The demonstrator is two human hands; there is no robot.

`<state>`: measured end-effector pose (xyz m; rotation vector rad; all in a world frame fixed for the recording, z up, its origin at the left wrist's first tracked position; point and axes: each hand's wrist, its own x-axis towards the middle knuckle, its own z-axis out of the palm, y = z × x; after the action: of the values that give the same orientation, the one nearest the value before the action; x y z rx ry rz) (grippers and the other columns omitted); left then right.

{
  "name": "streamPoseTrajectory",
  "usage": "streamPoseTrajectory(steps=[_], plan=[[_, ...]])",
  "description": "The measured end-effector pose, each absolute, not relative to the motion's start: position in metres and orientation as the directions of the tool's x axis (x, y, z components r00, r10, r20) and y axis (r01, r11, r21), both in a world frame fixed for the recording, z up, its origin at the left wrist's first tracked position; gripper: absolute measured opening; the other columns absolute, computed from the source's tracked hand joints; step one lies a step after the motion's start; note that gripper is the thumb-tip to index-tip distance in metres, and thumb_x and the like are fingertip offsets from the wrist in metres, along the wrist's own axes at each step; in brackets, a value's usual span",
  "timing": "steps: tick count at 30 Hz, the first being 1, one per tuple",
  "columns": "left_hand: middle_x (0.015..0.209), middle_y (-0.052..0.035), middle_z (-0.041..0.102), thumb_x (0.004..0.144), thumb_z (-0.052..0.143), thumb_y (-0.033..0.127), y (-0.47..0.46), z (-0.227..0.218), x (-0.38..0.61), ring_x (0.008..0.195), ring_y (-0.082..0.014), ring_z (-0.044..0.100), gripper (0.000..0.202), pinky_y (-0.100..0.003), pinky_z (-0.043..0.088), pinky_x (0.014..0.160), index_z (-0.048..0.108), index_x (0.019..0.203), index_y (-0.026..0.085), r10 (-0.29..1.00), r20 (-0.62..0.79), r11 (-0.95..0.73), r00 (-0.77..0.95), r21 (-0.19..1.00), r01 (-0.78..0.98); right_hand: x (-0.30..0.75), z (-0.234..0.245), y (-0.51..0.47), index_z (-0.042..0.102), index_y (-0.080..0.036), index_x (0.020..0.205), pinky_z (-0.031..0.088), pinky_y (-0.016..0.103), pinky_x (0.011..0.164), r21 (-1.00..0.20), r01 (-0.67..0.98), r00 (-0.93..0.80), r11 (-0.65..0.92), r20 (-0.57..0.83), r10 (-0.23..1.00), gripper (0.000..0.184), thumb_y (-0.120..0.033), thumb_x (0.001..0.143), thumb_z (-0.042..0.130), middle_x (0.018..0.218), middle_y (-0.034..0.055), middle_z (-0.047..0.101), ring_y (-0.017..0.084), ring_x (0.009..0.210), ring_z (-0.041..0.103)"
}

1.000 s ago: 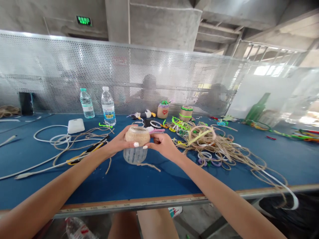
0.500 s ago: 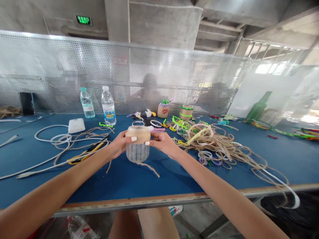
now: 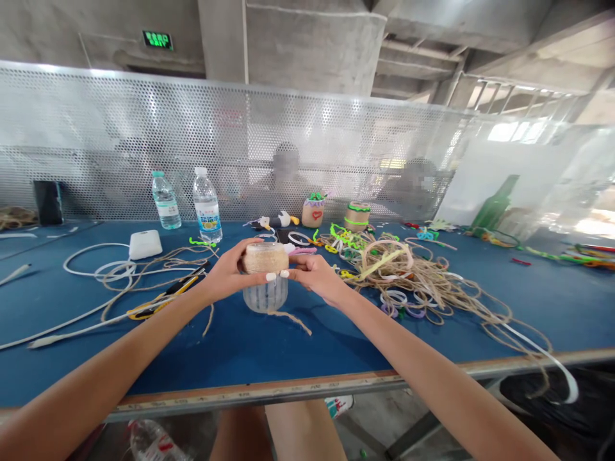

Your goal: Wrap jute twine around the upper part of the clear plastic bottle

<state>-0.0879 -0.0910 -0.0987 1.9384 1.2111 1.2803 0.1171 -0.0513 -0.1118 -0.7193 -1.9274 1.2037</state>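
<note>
A clear ribbed glass jar (image 3: 266, 294) stands upright on the blue table (image 3: 269, 352), its upper half wrapped in tan twine. My left hand (image 3: 229, 272) grips the wrapped band from the left, thumb across its front. My right hand (image 3: 313, 276) holds it from the right, its thumb meeting the left thumb on the twine. A loose twine end (image 3: 292, 318) trails from the jar's base toward the right.
Two water bottles (image 3: 207, 205) and a white charger (image 3: 145, 244) with cables lie at the left. A yellow-black cutter (image 3: 163, 298) lies near my left wrist. A heap of twine and coloured pipe cleaners (image 3: 413, 282) spreads right. Decorated jars (image 3: 358, 216) and people behind a mesh screen stand beyond.
The jar, tilted a second ago with its mouth toward me, now stands upright. Both thumbs have come together on the front of the twine band.
</note>
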Motion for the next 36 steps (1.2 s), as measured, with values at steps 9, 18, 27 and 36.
streamPoseTrajectory(steps=[9, 18, 27, 36], plan=[[0.102, -0.0094, 0.065, 0.05, 0.081, 0.042, -0.09, -0.099, -0.088, 0.09, -0.0279, 0.061, 0.07, -0.036, 0.049, 0.077, 0.059, 0.11, 0.014, 0.89, 0.449, -0.444, 0.077, 0.82, 0.362, 0.116, -0.113, -0.052, 0.065, -0.01, 0.109, 0.016, 0.021, 0.043, -0.905, 0.085, -0.576, 0.417, 0.297, 0.762, 0.056, -0.05, 0.07, 0.068, 0.051, -0.0085, 0.032, 0.006, 0.046, 0.023], [0.103, -0.0084, 0.067, 0.045, 0.084, 0.038, -0.094, -0.101, -0.082, 0.103, -0.0326, 0.059, 0.076, -0.041, 0.047, 0.089, 0.059, 0.112, 0.013, 0.944, 0.329, -0.33, 0.027, 0.935, 0.13, 0.117, -0.111, -0.054, 0.069, -0.011, 0.1, 0.018, 0.022, 0.045, -0.881, 0.093, -0.55, 0.463, 0.342, 0.762, 0.048, -0.048, 0.07, 0.068, 0.053, -0.0062, 0.038, 0.007, 0.049, 0.024], [0.129, -0.0144, 0.051, 0.054, 0.082, 0.04, -0.094, -0.105, -0.075, 0.119, -0.0301, 0.05, 0.1, -0.041, 0.041, 0.1, 0.033, 0.138, 0.017, 0.967, 0.255, -0.25, -0.019, 0.958, 0.139, 0.116, -0.109, -0.053, 0.066, -0.01, 0.083, 0.018, 0.022, 0.046, -0.848, 0.183, -0.452, 0.497, 0.376, 0.809, 0.04, -0.048, 0.069, 0.067, 0.052, -0.0062, 0.039, 0.006, 0.048, 0.026], [0.122, -0.0109, 0.059, 0.054, 0.083, 0.03, -0.087, -0.103, -0.091, 0.112, -0.0284, 0.056, 0.081, -0.032, 0.047, 0.09, 0.049, 0.127, 0.019, 0.94, 0.204, -0.19, 0.273, 0.979, -0.077, 0.119, -0.109, -0.051, 0.066, -0.011, 0.101, 0.032, 0.02, 0.05, -0.92, 0.0, -0.629, 0.392, 0.305, 0.715, 0.046, -0.04, 0.065, 0.074, 0.07, -0.0006, 0.058, 0.008, 0.056, 0.041]])
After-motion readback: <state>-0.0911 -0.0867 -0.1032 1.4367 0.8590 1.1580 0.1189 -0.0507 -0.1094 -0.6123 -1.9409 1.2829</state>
